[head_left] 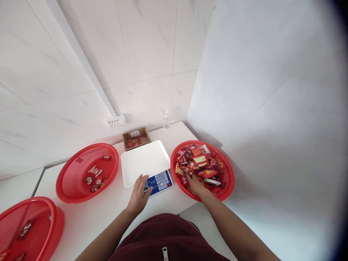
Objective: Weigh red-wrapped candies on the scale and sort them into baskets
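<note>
Two hands: L (pixel 139 194) flat on scale (pixel 145 161), R (pixel 195 185) among basket (pixel 230 188) sweets (pixel 199 161).

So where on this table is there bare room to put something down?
Bare table lies between the middle basket and the scale, and in front of that basket beside the left hand. Its platform is bare too. The right basket, holding the right hand, is packed.

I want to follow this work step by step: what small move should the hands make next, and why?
Probably the right hand should close on some packets in the full red basket and lift them onto the scale. Its white platform is bare, that hand lies among the packets, and the left hand rests at the keypad.
</note>
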Tool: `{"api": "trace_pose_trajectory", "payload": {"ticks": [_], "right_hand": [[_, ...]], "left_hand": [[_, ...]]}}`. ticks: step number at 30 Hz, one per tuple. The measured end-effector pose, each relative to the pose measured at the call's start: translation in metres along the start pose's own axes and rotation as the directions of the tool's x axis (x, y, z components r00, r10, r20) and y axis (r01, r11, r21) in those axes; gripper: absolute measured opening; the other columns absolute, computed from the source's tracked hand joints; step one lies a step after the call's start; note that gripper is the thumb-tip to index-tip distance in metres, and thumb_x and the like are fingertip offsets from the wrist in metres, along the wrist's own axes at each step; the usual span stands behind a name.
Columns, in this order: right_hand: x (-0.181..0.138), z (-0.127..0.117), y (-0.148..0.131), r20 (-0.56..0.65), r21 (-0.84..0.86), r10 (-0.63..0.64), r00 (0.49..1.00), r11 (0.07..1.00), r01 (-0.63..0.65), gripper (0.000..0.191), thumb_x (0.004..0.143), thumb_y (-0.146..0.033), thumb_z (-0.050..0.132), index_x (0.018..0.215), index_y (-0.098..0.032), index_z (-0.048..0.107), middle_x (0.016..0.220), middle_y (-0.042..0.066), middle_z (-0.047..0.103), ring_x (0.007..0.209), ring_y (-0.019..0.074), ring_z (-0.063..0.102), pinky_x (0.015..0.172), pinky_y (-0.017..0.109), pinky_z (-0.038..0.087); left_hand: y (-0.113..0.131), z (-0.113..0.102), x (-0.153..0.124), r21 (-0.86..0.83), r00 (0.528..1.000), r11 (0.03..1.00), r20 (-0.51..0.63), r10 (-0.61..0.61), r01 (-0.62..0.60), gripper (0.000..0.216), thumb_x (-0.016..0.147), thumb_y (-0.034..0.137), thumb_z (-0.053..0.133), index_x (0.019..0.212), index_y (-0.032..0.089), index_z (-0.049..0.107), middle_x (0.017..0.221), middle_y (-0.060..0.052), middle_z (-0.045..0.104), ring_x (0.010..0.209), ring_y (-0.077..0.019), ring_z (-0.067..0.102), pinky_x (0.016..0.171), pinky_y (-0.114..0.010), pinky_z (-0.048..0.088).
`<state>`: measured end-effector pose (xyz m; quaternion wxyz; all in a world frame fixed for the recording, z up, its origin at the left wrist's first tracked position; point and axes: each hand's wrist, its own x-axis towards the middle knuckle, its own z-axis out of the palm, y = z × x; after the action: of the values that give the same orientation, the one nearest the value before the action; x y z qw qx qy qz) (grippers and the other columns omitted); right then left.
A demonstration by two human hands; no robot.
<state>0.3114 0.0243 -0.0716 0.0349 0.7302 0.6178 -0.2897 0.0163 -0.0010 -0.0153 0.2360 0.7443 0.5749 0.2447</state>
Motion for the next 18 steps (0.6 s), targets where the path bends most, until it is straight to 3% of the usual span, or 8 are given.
{"api": "trace_pose_trajectory", "payload": {"ticks": [4, 8, 14, 18], "right_hand": [[0.000, -0.001, 0.004, -0.107, -0.018, -0.069, 0.992, 0.998, 0.068, 0.069, 0.069, -0.013, 0.056, 0.134, -0.024, 0.038, 0.121, 0.015, 0.052, 0.109, 0.0274, 0.049, 0.087, 0.036, 0.035], [0.002, -0.013, 0.019, -0.201, 0.332, -0.032, 0.979, 0.938, 0.099, 0.055, 0.070, -0.010, 0.048, 0.124, -0.023, 0.047, 0.102, 0.008, 0.064, 0.092, 0.0205, 0.059, 0.080, 0.029, 0.040], [0.002, -0.050, 0.037, -0.280, 0.804, 0.138, 0.950, 0.575, 0.154, 0.056, 0.064, -0.023, 0.060, 0.119, -0.021, 0.051, 0.099, 0.004, 0.067, 0.092, 0.0217, 0.061, 0.084, 0.036, 0.045], [-0.014, -0.074, 0.032, -0.152, 0.956, 0.029, 0.988, 0.259, 0.139, 0.040, 0.064, -0.031, 0.065, 0.103, -0.021, 0.060, 0.094, 0.004, 0.070, 0.079, 0.0205, 0.065, 0.071, 0.035, 0.051]], "left_hand": [[0.018, 0.005, 0.005, -0.100, 0.997, 0.995, 0.078, -0.023, 0.030, 0.041, 0.085, 0.034, 0.048, 0.125, 0.025, 0.047, 0.131, -0.008, 0.051, 0.132, -0.0258, 0.032, 0.106, -0.045, 0.031], [0.025, 0.006, 0.005, -0.206, 0.992, 0.973, 0.091, -0.086, 0.103, 0.040, 0.082, 0.034, 0.053, 0.121, 0.027, 0.051, 0.129, -0.007, 0.052, 0.130, -0.0257, 0.035, 0.106, -0.043, 0.030], [0.046, 0.011, 0.020, -0.307, 0.976, 0.929, 0.135, -0.170, 0.205, 0.034, 0.078, 0.034, 0.057, 0.112, 0.027, 0.059, 0.120, -0.006, 0.058, 0.117, -0.0244, 0.049, 0.103, -0.040, 0.034], [0.082, 0.028, 0.041, -0.436, 0.959, 0.871, 0.257, -0.120, 0.226, 0.031, 0.079, 0.035, 0.057, 0.108, 0.026, 0.061, 0.116, -0.007, 0.061, 0.112, -0.0238, 0.051, 0.100, -0.039, 0.035]]}}
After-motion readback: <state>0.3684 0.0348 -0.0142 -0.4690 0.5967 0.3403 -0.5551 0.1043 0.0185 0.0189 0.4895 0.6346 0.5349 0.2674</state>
